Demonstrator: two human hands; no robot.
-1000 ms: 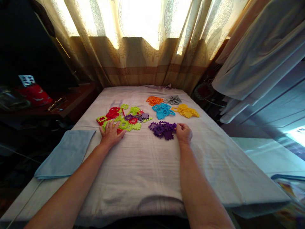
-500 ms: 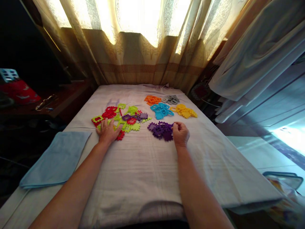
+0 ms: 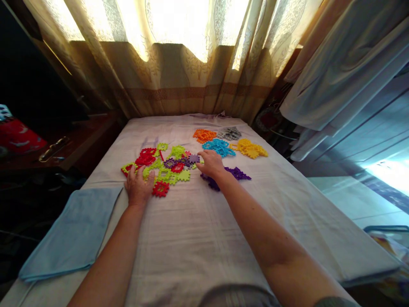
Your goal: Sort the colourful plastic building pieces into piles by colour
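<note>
My left hand [image 3: 139, 186] rests with fingers spread at the near left edge of a mixed pile of lime-green [image 3: 183, 175], red [image 3: 160, 189] and purple notched plastic building tiles. Over the purple tile heap [image 3: 237, 173] reaches my right hand [image 3: 211, 163], its fingers stretched left toward a light purple tile [image 3: 194, 159] at the mixed pile's right end. Whether those fingertips touch that tile is hard to tell. Part of the purple heap is hidden under my right hand and wrist.
Beyond my right hand lie separate heaps of blue [image 3: 219, 147], orange [image 3: 204, 136], grey [image 3: 229, 133] and yellow tiles [image 3: 252, 149]. A folded light-blue cloth [image 3: 73, 232] lies at the table's left edge. Curtains [image 3: 179, 72] hang behind the sheet-covered table [image 3: 188, 243].
My right hand has moved left from the right side of the purple heap to the mixed pile, its fingers opening. My left hand has shifted slightly. A purple tile now lies farther right.
</note>
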